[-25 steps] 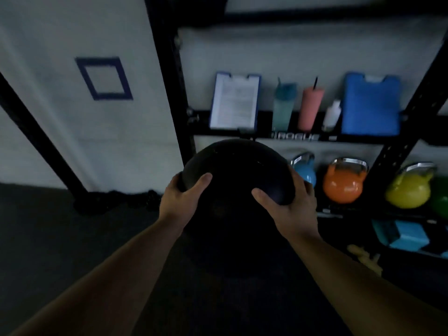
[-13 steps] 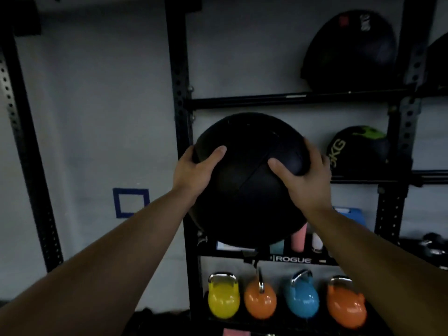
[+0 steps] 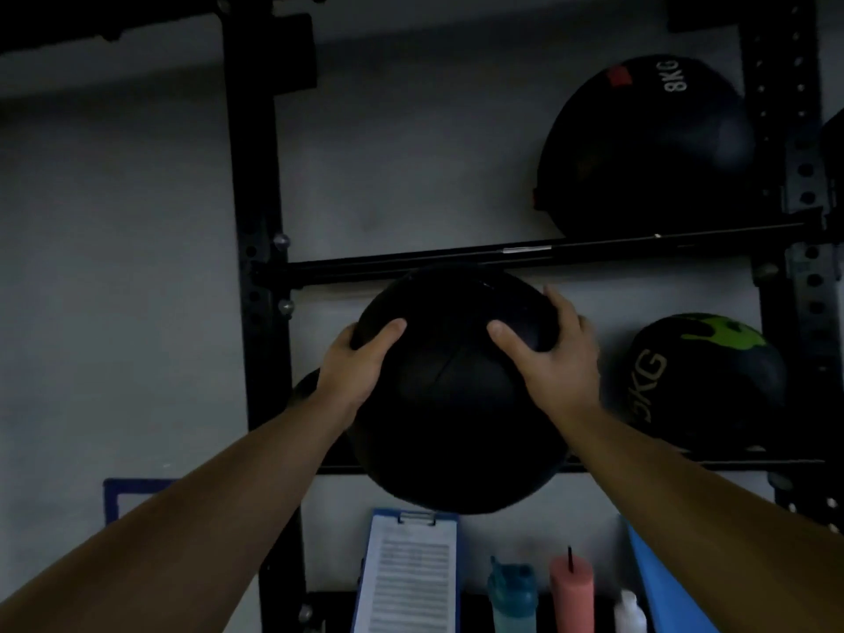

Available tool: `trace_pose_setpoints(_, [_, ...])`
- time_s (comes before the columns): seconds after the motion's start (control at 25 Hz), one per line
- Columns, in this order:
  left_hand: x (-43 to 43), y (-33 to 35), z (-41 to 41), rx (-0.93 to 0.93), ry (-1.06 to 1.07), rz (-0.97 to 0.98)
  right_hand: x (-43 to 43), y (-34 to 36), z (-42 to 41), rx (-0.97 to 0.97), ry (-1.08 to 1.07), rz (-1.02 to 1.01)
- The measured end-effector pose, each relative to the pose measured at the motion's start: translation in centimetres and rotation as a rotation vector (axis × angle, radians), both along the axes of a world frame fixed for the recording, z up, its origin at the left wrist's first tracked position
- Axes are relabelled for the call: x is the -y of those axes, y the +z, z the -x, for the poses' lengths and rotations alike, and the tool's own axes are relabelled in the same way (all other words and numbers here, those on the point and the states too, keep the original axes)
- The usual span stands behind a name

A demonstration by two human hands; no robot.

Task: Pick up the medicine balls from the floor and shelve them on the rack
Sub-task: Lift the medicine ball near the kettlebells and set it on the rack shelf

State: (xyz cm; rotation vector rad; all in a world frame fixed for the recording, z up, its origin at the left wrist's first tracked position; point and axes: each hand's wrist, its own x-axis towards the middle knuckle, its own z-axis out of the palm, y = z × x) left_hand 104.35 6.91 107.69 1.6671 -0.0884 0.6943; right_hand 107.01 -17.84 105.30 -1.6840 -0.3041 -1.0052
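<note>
Blue tape square (image 3: pixel 119 495): on the grey wall at lower left, partly cut off by the left forearm.

Rack (image 3: pixel 255 185): black steel, perforated left upright, with horizontal bars running right to a second perforated upright at the frame's right edge.

Left hand (image 3: pixel 354 370): fingers spread and pressed on the left side of the plain black medicine ball (image 3: pixel 456 395), thumb laid over its front face.

Plain black medicine ball: held in the air between both hands, in front of the rack's middle tier, its top overlapping the upper crossbar (image 3: pixel 502 255) in this view. Whether it touches any bar cannot be told; the scene is dim.

Clipboard (image 3: pixel 408 573): blue, with printed paper, standing on the lowest visible shelf below the held ball.

Teal bottle (image 3: pixel 511 596), pink tumbler (image 3: pixel 572 593) with a dark straw, small white bottle (image 3: pixel 630 612): side by side to the right of the clipboard.

Right hand (image 3: pixel 555 354): clasping the ball's right side, thumb on the front, fingers wrapped over the upper right edge.

8KG ball (image 3: pixel 648 148): black with a red mark, resting on the upper tier at right.

Green-marked ball (image 3: pixel 705 381): black, lettered "KG", seated on the middle tier, just right of the right hand.

Blue panel (image 3: pixel 662 582): leaning at the lower right, behind the right forearm.
</note>
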Motion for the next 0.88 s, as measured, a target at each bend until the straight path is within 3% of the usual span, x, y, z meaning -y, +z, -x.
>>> trace_pose_setpoints(0.08, [-0.4,-2.0,-6.8,-0.053,0.068,-0.047,-0.9,-0.2,-8.0,-0.015,0.04,0.126])
trace_pose_setpoints(0.16, [-0.9,-3.9,-12.4,0.023,0.2,-0.183,-1.5,0.7,-15.0,0.016,0.081,0.228])
trace_pose_setpoints(0.32, [0.4,-2.2,-20.0,0.272,0.289,-0.564,-0.4,3.5,-24.9,-0.035,0.167,0.147])
trace_pose_setpoints(0.52, [0.4,-1.2,-22.2,0.39,0.268,-0.561,-0.1,4.0,-27.6,-0.019,0.212,0.1])
trace_pose_setpoints(0.64, [0.4,-0.8,-19.7,0.254,0.233,-0.598,0.2,4.5,-24.9,-0.056,0.086,0.218])
trace_pose_setpoints(0.76, [0.7,-0.6,-15.8,0.013,0.248,-0.724,0.3,4.1,-21.0,-0.142,-0.209,0.547])
trace_pose_setpoints(0.88, [0.7,-1.9,-12.3,-0.107,0.363,-0.831,0.3,2.7,-16.7,-0.144,-0.39,0.887])
